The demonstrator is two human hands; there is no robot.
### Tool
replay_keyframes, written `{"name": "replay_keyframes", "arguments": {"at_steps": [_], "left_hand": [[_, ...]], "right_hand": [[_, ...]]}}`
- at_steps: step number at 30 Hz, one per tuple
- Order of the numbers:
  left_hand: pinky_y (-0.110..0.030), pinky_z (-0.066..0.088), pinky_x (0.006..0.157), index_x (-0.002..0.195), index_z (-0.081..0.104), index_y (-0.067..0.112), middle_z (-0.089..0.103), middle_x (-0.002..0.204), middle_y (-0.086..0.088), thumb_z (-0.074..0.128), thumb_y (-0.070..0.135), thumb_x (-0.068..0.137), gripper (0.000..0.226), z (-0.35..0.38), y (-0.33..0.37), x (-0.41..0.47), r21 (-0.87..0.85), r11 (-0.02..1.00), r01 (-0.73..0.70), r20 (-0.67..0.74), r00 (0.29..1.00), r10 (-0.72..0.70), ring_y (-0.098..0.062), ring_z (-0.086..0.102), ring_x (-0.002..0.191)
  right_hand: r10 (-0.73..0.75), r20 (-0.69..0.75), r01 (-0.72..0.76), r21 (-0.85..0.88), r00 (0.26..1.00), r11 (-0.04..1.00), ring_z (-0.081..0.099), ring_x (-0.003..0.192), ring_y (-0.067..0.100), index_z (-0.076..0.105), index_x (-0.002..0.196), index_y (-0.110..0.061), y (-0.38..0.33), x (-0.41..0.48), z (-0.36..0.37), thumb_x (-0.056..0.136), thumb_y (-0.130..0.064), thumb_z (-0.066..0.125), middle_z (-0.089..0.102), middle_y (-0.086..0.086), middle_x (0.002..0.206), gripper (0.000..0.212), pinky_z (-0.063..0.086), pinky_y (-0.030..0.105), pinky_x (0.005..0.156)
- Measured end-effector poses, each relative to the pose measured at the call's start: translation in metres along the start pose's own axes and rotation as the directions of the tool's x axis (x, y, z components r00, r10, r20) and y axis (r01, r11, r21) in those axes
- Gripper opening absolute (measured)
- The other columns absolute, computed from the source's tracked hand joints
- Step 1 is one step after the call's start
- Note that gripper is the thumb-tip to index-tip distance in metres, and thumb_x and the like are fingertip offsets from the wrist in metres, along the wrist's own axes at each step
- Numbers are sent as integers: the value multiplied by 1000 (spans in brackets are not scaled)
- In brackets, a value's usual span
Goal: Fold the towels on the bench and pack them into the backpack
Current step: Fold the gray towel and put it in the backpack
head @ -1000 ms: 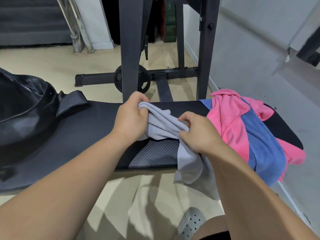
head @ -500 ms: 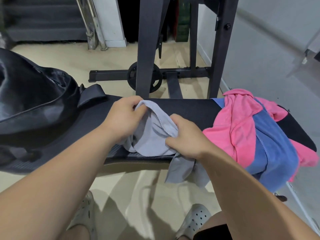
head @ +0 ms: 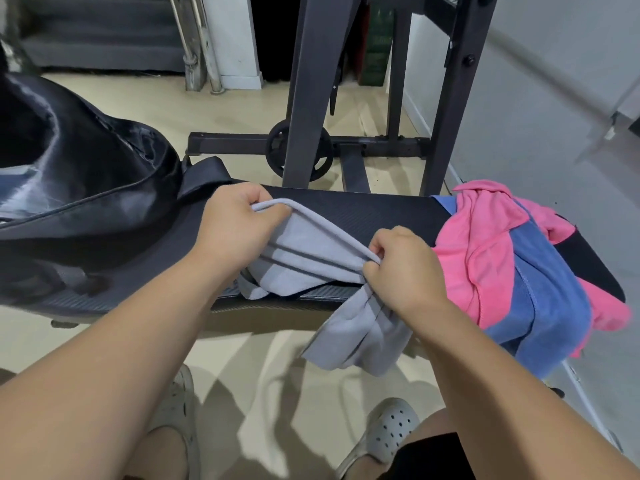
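Grey towel (head: 311, 258) is what I have between both hands, a soft, short-napped cloth with a rolled hem along its top edge. That hem runs like a taut cord from my left hand (head: 235, 233) down to my right hand (head: 401, 268). Below it the cloth falls in flat pleats onto the bench (head: 381, 209), and a bunched tail hangs past the front edge under the right hand.

The left hand is curled into a loose fist, thumb and fingers pinching the hem at its upper end. The right hand is curled too, its fingertips clamping the hem and the gathered folds together, with the wrist over the bench edge. Both forearms reach in from the bottom of the view.

The bench pad is black with fine ribbing. On its right end a pink towel (head: 478, 244) lies crumpled over a blue towel (head: 540, 299), both fleecy, the blue one draping over the front edge. On the left end sits the backpack (head: 86, 174), black, glossy and slumped, with a padded strap (head: 204, 174) lying toward my left hand.

Behind the bench stand dark steel rack uprights (head: 304, 98) and a round black weight plate (head: 277, 150). Print on a green box (head: 377, 46) at the back is too small for me to read. Grey perforated clogs (head: 388, 431) show on the pale floor below.
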State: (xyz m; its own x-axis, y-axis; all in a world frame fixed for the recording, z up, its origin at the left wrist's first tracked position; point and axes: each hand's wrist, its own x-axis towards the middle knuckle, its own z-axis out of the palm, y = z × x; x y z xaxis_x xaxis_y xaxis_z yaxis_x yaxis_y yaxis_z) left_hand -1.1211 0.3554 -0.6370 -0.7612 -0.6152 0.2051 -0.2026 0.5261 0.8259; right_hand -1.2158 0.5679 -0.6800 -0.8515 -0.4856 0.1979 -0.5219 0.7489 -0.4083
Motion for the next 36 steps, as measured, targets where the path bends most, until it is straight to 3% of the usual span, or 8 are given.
{"name": "replay_keyframes", "arguments": {"at_steps": [5,14,16,19,22,24,29,36], "left_hand": [[-33,43,62,70,62,14,61,72,-1,61,33,88,26,-28,-13,3,219,975,40,-163,987,-4,-15,53,69],[-30,45,56,61,65,9,62,60,-7,67,29,84,30,-72,-58,1,667,720,193,120,926,-359,-27,60,65],[-33,45,62,57,64,11,61,62,-5,70,29,86,34,-80,-57,-4,730,674,117,293,837,-463,-24,55,64],[-32,45,70,66,66,20,63,71,0,70,31,86,23,-92,-45,-17,712,695,-99,622,547,-560,-20,50,66],[-26,46,61,63,75,15,67,63,-2,76,19,87,24,-104,-42,-26,595,800,74,710,418,-567,-14,55,60],[-31,47,65,71,77,5,71,70,-12,77,24,86,24,-108,-45,-25,544,824,157,702,453,-550,-19,59,64],[-32,40,57,66,63,3,62,64,-16,69,36,91,42,-98,-48,-9,579,811,79,248,931,-268,-25,54,61],[-40,47,62,72,55,1,57,68,-17,54,37,94,42,-63,-67,5,416,888,195,-76,981,-179,-37,55,70]], "right_hand": [[81,29,-79,-43,996,996,51,75,21,58,79,-21,6,0,-4,73,-17,67,55,-2,83,12,33,32,58],[204,394,-98,-272,896,957,58,64,25,66,72,-12,26,4,-11,72,-12,67,65,6,69,0,40,28,50],[121,547,-24,-180,828,983,57,62,26,64,68,-10,31,0,-16,73,-6,65,64,7,66,6,44,33,53],[7,663,4,-15,749,1000,64,67,26,67,77,-12,39,-8,-29,77,-3,63,69,8,72,9,55,42,61],[-53,710,-134,206,702,969,61,56,17,66,90,-12,40,-18,-36,84,5,61,66,2,64,19,51,31,52],[-69,623,-97,227,779,969,57,51,8,66,91,-14,38,-21,-38,82,5,62,64,-5,61,22,48,24,52],[30,271,-54,79,962,995,60,64,15,66,80,-20,48,-13,-37,73,-2,67,66,-3,72,19,44,29,54],[218,-22,-219,-68,976,973,55,71,29,66,76,-21,82,6,-22,93,-24,66,64,3,73,17,38,32,62]]}}
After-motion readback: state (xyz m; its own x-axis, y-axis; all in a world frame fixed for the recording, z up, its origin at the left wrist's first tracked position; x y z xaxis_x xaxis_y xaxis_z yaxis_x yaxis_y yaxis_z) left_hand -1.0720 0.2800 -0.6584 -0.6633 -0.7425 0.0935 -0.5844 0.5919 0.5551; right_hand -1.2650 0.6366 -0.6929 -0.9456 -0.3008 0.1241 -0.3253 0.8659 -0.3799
